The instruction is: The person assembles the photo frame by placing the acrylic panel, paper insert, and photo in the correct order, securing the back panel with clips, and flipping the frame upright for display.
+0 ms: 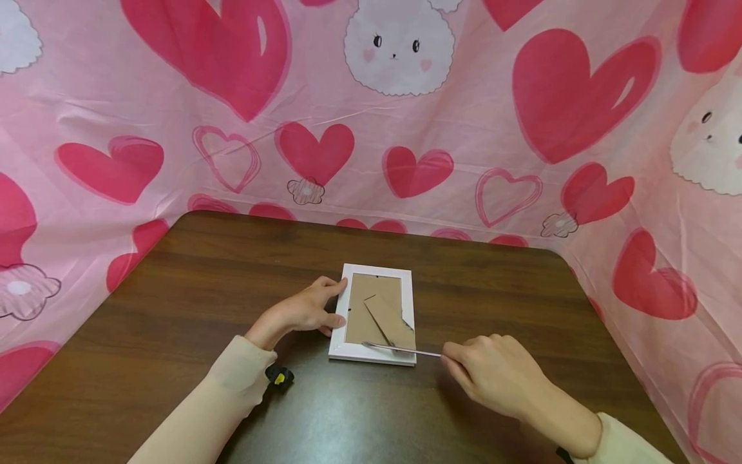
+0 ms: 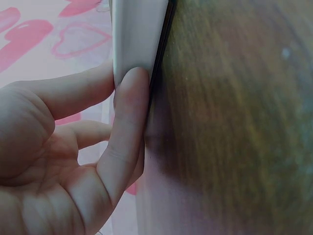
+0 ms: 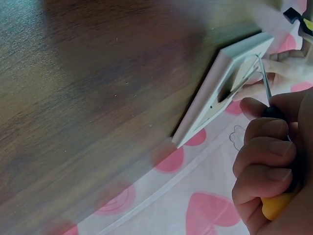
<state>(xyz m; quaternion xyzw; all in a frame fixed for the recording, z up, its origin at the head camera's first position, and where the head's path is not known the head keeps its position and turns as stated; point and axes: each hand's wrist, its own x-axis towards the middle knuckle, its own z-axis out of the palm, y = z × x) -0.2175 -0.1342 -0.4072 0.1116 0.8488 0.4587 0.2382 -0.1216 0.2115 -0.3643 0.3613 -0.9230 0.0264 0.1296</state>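
A white picture frame [image 1: 408, 293] lies face down on the table, its brown backing board [image 1: 358, 309] up. The board carries a slightly lifted stand flap [image 1: 385, 306] and a torn-looking patch near the right edge. My left hand [image 1: 307, 307] grips the frame's left side, thumb on the upper face; in the left wrist view its fingers [image 2: 132, 98] lie against the side wall. My right hand [image 1: 501, 377] holds a screwdriver [image 1: 420, 352] by its black and yellow handle [image 3: 275, 205], fingers curled round it. The shaft reaches left across the frame's near end, its tip close to the board's lower edge.
The frame rests on a dark wooden table [image 1: 243, 258]. Pink cloth with hearts and white animal faces [image 1: 400, 51] hangs behind and along both sides. A black and yellow strap piece [image 1: 280, 377] shows at the left wrist.
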